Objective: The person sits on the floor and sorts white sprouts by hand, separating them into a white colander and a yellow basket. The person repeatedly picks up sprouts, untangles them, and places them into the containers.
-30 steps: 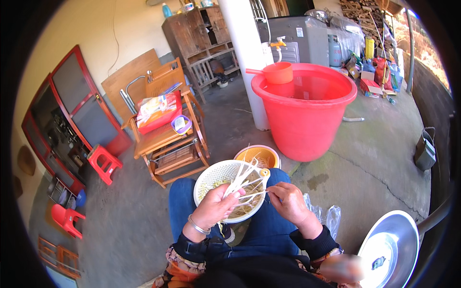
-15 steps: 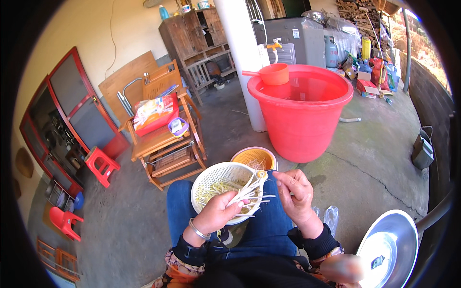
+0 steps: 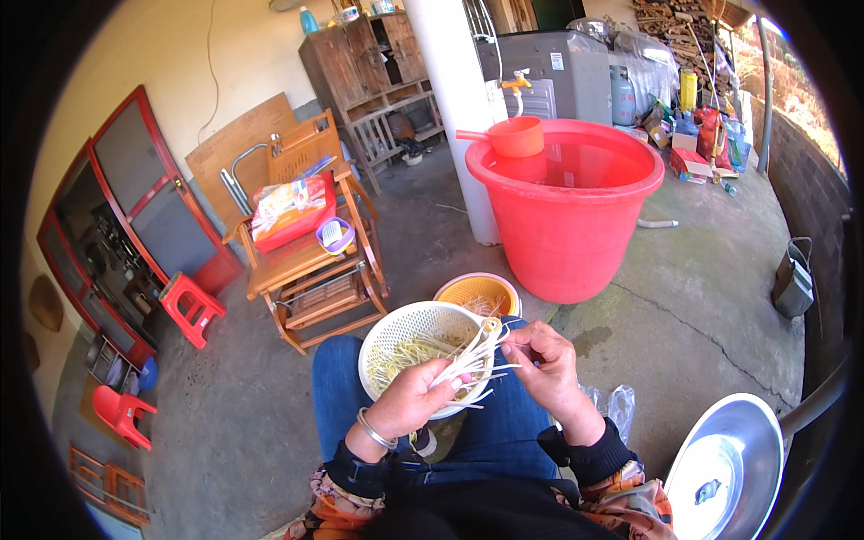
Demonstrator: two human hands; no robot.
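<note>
A white perforated colander [image 3: 385, 337] rests on my lap with long pale bean sprouts [image 3: 405, 360] inside. Over its near side, my left hand [image 3: 407, 401] is closed round a bunch of bean sprouts [image 3: 470, 360], their stems fanning to the right. My right hand [image 3: 547, 367] is at the stem ends, thumb and forefinger pinched together on a sprout tip. Just beyond the colander stands a yellow-orange basket [image 3: 454, 290] with thin brownish strands in it.
A big red tub [image 3: 567, 243] of water with a red dipper [image 3: 516, 139] stands ahead. To the left are a wooden chair [image 3: 310, 279] holding a red basin and a red stool [image 3: 190, 309]. A metal basin [image 3: 760, 450] is at near right, a clear plastic bag [image 3: 620, 407] beside my leg.
My right hand has come left and slightly down to the bunch, its fingertips now meeting the stem ends. The left hand keeps its hold almost in place.
</note>
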